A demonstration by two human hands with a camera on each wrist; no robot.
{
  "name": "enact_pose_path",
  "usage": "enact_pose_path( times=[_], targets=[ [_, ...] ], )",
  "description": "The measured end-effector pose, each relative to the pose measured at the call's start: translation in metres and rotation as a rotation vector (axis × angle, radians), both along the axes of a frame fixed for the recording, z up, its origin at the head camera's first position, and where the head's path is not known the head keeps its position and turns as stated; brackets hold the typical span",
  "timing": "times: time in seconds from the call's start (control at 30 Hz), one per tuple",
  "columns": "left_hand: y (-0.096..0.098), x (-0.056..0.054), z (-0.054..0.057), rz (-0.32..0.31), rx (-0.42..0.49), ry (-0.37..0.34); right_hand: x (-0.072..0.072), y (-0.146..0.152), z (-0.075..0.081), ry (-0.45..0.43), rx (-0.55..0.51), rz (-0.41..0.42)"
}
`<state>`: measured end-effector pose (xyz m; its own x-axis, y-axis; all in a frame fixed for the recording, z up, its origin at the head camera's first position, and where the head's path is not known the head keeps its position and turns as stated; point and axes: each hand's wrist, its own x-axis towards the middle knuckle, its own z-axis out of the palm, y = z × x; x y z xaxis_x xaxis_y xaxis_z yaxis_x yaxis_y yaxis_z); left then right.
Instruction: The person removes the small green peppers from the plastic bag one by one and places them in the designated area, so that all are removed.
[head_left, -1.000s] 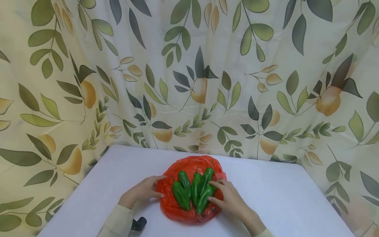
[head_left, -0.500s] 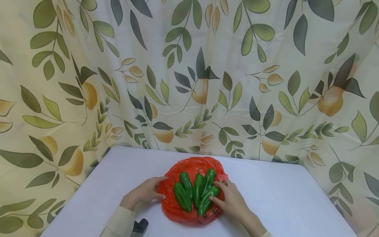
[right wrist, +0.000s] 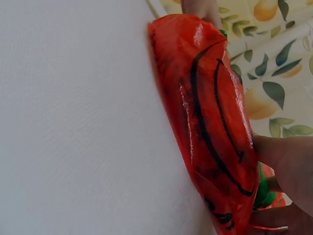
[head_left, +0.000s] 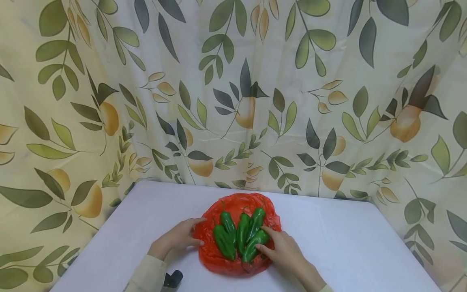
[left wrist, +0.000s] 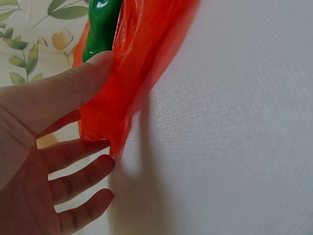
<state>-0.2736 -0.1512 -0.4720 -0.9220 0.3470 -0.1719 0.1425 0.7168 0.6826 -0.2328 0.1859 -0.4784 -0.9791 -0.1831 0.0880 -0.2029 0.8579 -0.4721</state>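
In the head view, a red plastic bag (head_left: 233,198) lies spread on the white table, with several green peppers (head_left: 228,223) on it. My left hand (head_left: 178,235) holds the bag's left edge; in the left wrist view the thumb lies over the red plastic and the other fingers are spread below. My right hand (head_left: 284,247) is at the bag's right side, thumb and forefinger on either side of the rightmost pepper (head_left: 251,247). In the right wrist view the bag's bulging side, with black print, hides most of that pepper.
A small black object (head_left: 173,279) lies by the left sleeve (head_left: 147,271). Behind the white table (head_left: 339,235) hangs a curtain (head_left: 233,101) patterned with leaves and fruit.
My right hand has shifted slightly, its thumb and forefinger drawing in over the rightmost pepper. The left hand stays at the bag's edge. The view sways a little.
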Motion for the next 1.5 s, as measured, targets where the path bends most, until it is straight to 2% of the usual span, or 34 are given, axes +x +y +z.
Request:
enact_pose_path(
  times=[0.27, 0.37, 0.6, 0.87, 0.97, 1.2, 1.37, 1.5],
  targets=[
    [0.0, 0.0, -0.001, 0.004, 0.002, 0.003, -0.001, -0.003, -0.003, 0.011, -0.147, 0.007],
    [0.0, 0.0, -0.001, -0.003, 0.001, 0.008, -0.001, -0.003, -0.001, 0.032, -0.211, 0.041],
    [0.002, 0.001, -0.001, -0.013, 0.003, 0.018, 0.0, -0.003, 0.006, 0.049, -0.284, 0.145],
    [0.002, 0.001, -0.002, -0.009, -0.003, 0.013, 0.004, -0.002, 0.011, -0.042, -0.387, 0.214],
    [0.002, 0.001, -0.001, -0.005, -0.006, 0.011, 0.004, -0.001, 0.014, -0.051, -0.405, 0.225],
    [0.002, 0.002, 0.0, -0.005, -0.006, 0.013, 0.006, 0.007, 0.024, 0.027, -0.444, 0.199],
    [0.002, 0.003, 0.0, -0.007, -0.009, 0.021, 0.006, 0.026, 0.045, 0.034, -0.492, 0.107],
    [0.002, 0.003, 0.0, -0.007, -0.004, 0.024, 0.006, 0.045, 0.059, 0.087, -0.485, 0.046]
  ],
)
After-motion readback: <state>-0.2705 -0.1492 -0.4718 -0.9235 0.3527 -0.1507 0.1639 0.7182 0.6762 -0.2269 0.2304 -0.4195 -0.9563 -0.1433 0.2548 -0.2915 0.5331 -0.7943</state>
